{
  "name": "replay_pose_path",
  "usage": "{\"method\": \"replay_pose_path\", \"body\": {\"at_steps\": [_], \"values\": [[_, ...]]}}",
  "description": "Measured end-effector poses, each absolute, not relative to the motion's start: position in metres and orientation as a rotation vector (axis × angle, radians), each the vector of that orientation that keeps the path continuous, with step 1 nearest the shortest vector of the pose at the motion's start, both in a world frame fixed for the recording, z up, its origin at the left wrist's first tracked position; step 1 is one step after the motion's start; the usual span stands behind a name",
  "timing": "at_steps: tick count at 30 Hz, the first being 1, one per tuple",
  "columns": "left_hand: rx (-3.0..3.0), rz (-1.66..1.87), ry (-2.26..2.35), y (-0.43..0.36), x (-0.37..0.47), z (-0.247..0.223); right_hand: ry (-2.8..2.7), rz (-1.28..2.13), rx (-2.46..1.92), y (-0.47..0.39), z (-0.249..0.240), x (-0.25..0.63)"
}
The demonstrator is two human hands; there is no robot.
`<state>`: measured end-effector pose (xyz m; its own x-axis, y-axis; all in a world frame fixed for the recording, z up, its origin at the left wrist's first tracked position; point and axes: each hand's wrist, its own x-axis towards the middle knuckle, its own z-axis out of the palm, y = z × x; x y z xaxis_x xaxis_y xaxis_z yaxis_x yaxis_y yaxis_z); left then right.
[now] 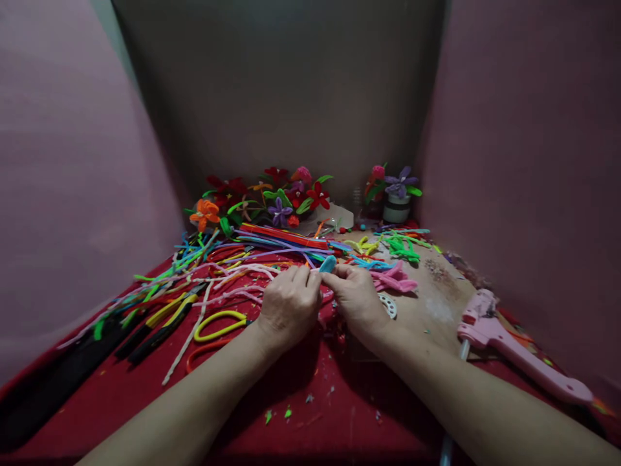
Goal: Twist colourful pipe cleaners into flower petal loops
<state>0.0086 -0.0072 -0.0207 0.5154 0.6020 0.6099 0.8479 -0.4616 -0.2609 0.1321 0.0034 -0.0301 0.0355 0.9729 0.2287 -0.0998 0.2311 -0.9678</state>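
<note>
My left hand (292, 303) and my right hand (359, 299) meet at the middle of the table. Between their fingertips sticks up a short light-blue pipe cleaner loop (328, 264), pinched from both sides. My left fingers are curled tight, and its lower end is hidden in them. Behind my hands lie a bundle of red and purple pipe cleaners (286, 237) and some loose blue pieces (371, 263). Folded pink pipe cleaner pieces (395, 279) rest just beyond my right hand. A white perforated disc (388, 305) shows partly beside my right wrist.
Yellow-handled pliers (167, 317) and yellow-and-orange-handled scissors (220, 325) lie left among pale pipe cleaners (198, 333). A pink glue gun (514, 346) lies right, near a cardboard sheet (439, 310). Pipe cleaner flowers (279, 210) and a small potted flower (398, 206) stand behind. Walls enclose the table.
</note>
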Motion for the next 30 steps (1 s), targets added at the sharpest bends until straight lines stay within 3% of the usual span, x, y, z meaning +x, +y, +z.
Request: {"method": "replay_pose_path", "body": {"at_steps": [7,10,14,17,23,30], "values": [[-3.091,-1.549,-1.705,0.005,0.006,-0.012,-1.096,1.241,-0.924,0.007,-0.031,0.135],[-3.456,-1.686,-1.814,0.01,-0.003,-0.009,-1.107,1.336,-0.829,0.004,-0.027,0.135],[-3.539,-1.676,-1.941,0.014,-0.012,-0.009,-1.106,1.319,-0.878,0.002,-0.026,0.135],[-3.4,-1.427,-2.043,0.012,-0.009,-0.01,-1.163,1.208,-0.961,0.004,-0.028,0.136],[-2.809,-1.214,-1.779,0.001,0.007,-0.013,-1.248,1.058,-1.03,0.006,-0.03,0.136],[-3.2,-1.233,-2.175,0.0,0.001,-0.002,-1.243,1.303,-0.874,0.007,-0.034,0.136]]}}
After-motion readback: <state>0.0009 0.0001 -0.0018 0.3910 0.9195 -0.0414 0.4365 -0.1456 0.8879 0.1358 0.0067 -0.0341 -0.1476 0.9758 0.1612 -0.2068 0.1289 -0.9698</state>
